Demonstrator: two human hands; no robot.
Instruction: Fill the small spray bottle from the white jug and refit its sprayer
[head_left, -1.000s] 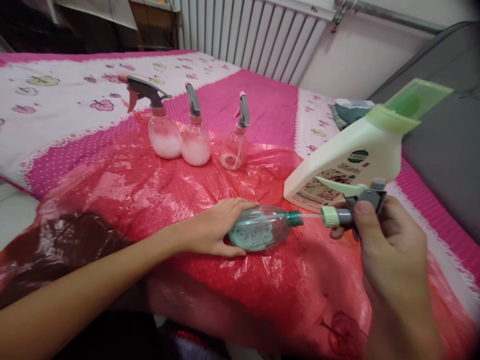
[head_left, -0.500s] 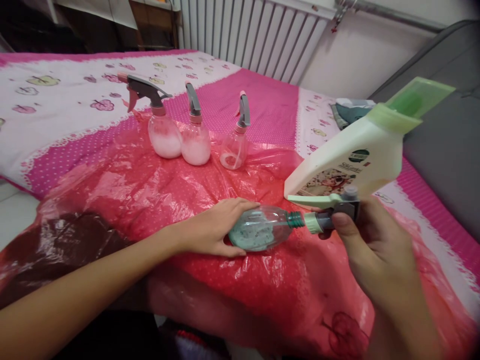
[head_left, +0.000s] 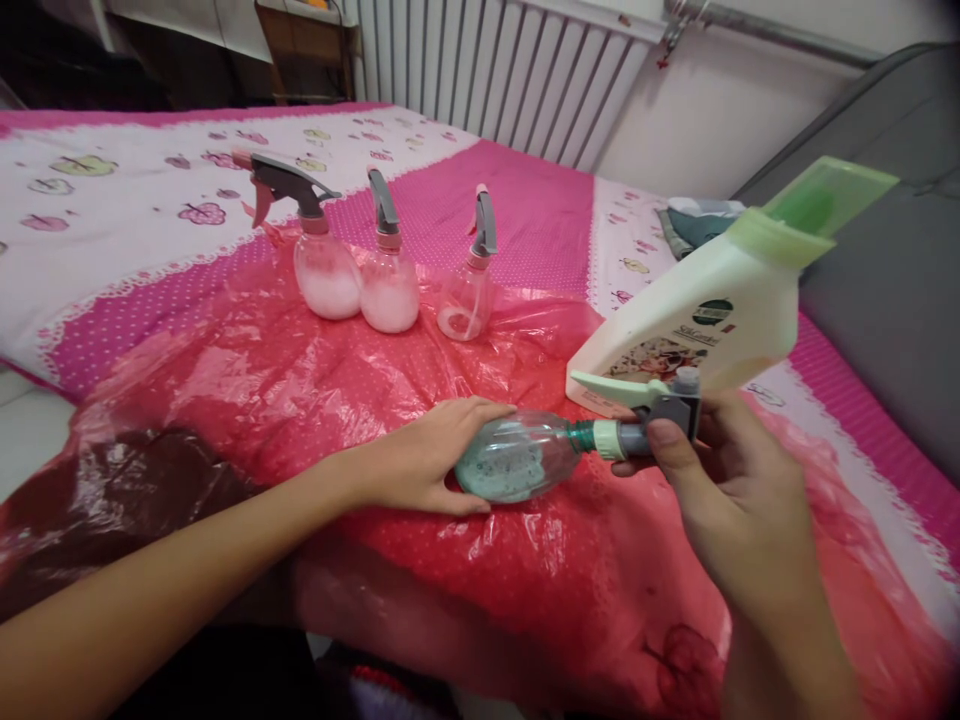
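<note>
Clear, green-tinted rounded plastic bottle (head_left: 517, 460): lying near-left of white, green-capped plastic jug (head_left: 739, 300) | your left grip (head_left: 427, 460): clamped around its base; your right grip (head_left: 739, 490): on grey-and-green plastic trigger sprayer (head_left: 673, 406) at its neck | likely light, slick; hold mid-body | room left of jug on red plastic sheet (head_left: 337, 385); mind near edge

You are in a home, apparently a bedroom. Before you lies a bed (head_left: 525, 205) with a printed sheet (head_left: 150, 200) and grey headboard (head_left: 892, 245); a radiator (head_left: 487, 75) lines the wall (head_left: 667, 130).

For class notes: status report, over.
Left fingers on sideways greenish spray bottle. Right fingers holding trigger sprayer at its neck. White green-capped bottle behind, not blocking.
</note>
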